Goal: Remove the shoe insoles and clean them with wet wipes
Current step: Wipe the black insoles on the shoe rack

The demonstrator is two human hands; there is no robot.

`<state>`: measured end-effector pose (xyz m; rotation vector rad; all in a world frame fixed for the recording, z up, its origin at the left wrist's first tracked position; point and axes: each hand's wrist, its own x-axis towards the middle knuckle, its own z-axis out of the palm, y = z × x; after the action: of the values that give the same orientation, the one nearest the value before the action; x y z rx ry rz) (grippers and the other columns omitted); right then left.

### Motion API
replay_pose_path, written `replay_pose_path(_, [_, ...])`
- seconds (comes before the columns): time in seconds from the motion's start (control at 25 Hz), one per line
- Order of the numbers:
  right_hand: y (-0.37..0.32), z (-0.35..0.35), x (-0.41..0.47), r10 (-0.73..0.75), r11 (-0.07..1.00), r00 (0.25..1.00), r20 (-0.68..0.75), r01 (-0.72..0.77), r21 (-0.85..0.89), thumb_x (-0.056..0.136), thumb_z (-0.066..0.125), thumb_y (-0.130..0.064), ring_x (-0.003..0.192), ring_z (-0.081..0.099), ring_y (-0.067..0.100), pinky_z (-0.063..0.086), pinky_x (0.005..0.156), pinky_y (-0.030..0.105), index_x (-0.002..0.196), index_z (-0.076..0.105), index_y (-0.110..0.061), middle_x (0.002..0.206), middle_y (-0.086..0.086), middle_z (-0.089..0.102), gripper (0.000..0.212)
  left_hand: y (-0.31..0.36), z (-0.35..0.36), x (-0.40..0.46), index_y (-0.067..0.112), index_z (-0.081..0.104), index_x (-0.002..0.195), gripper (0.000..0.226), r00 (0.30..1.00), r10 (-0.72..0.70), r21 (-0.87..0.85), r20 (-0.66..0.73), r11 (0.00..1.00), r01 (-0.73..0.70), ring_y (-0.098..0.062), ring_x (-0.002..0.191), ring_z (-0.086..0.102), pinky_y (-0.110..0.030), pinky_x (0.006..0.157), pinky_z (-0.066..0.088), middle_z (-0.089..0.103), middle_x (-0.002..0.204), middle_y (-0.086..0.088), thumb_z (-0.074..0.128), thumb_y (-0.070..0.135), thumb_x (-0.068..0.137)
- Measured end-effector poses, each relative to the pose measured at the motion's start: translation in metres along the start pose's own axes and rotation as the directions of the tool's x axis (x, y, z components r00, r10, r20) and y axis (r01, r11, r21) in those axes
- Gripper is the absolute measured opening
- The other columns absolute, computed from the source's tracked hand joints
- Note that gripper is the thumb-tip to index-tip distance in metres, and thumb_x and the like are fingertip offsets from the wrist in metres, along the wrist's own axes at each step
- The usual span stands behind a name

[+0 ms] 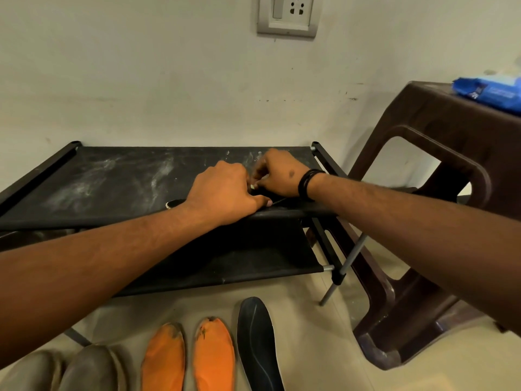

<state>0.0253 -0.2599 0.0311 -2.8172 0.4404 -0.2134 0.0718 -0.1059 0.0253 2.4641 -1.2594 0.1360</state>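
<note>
Shoe [175,204] under both curled hands [225,190]

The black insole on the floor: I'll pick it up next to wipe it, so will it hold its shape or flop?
The black insole is thin and flat with a moulded ridge, so it probably bends yet springs back. It looks light. Its smooth surface may slide on the tiled floor if pushed.
</note>
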Motion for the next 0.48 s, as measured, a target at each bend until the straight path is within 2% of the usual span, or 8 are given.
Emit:
replay_pose_path(0.12, [0.0, -0.001, -0.001, 0.061, 0.998, 0.996, -0.068, -0.062, -0.027, 0.086, 0.067, -0.014, 0.085, 0.069, 0.015, 0.057, 0.085, 0.036, 0.091, 0.075, -0.013, 0.095, 0.004, 0.073, 0.009, 0.002, 0.0, 0.0, 0.018, 0.07, 0.069, 0.05, 1.0, 0.006, 0.01, -0.003, 1.0, -0.006, -0.017, 0.061, 0.063, -0.032, 0.059, 0.055, 0.064, 0.06, 0.002, 0.07, 0.069, 0.072])
replay_pose_path(0.2, [-0.009, 0.003, -0.006, -0.02, 0.995, 1.0, 0.001, 0.02, 0.099, 0.086, 0.068, -0.013, 0.074, 0.069, 0.007, 0.058, 0.08, 0.033, 0.085, 0.075, -0.011, 0.087, 0.002, 0.073, 0.007, 0.002, -0.002, -0.002, 0.019, 0.057, 0.059, 0.049, 1.0, 0.005, 0.011, -0.005, 1.0, -0.005, -0.017, 0.056, 0.058, -0.028, 0.051, 0.044, 0.057, 0.055, 0.002, 0.072, 0.063, 0.074])
replay_pose_path(0.24, [-0.013, 0.004, -0.009, -0.052, 0.988, 0.998, 0.037, 0.047, 0.144, 0.086, 0.069, -0.012, 0.076, 0.07, 0.008, 0.057, 0.079, 0.031, 0.084, 0.076, -0.011, 0.087, 0.001, 0.073, 0.007, 0.001, -0.003, -0.003, 0.019, 0.054, 0.057, 0.049, 1.0, 0.005, 0.01, -0.007, 1.0, -0.005, -0.016, 0.054, 0.057, -0.027, 0.05, 0.041, 0.055, 0.053, 0.002, 0.072, 0.061, 0.075])
replay_pose_path(0.28, [-0.012, 0.004, -0.009, -0.05, 0.99, 0.998, 0.04, 0.044, 0.135, 0.086, 0.069, -0.013, 0.083, 0.07, 0.012, 0.057, 0.082, 0.032, 0.087, 0.076, -0.011, 0.09, 0.001, 0.073, 0.007, 0.001, -0.003, -0.003, 0.019, 0.055, 0.058, 0.049, 1.0, 0.007, 0.012, -0.007, 1.0, -0.007, -0.016, 0.054, 0.057, -0.028, 0.051, 0.043, 0.055, 0.054, 0.002, 0.072, 0.062, 0.075])
replay_pose_path(0.4, [0.009, -0.005, 0.004, 0.089, 0.99, 0.992, -0.09, -0.098, -0.099, 0.086, 0.067, -0.016, 0.092, 0.067, 0.02, 0.056, 0.087, 0.04, 0.094, 0.076, -0.02, 0.099, 0.001, 0.074, 0.013, 0.002, -0.002, -0.002, 0.016, 0.07, 0.07, 0.052, 1.0, 0.02, 0.023, -0.009, 1.0, -0.02, -0.016, 0.059, 0.063, -0.035, 0.059, 0.058, 0.065, 0.06, 0.0, 0.069, 0.068, 0.075])
replay_pose_path(0.48, [0.016, -0.008, 0.002, 0.115, 0.989, 0.99, -0.081, -0.122, -0.082, 0.086, 0.066, -0.013, 0.093, 0.067, 0.02, 0.056, 0.088, 0.04, 0.093, 0.077, -0.02, 0.099, 0.002, 0.074, 0.015, 0.001, -0.002, -0.001, 0.017, 0.073, 0.072, 0.052, 1.0, 0.022, 0.024, -0.01, 0.999, -0.022, -0.016, 0.059, 0.064, -0.036, 0.062, 0.06, 0.066, 0.06, 0.001, 0.069, 0.069, 0.075])
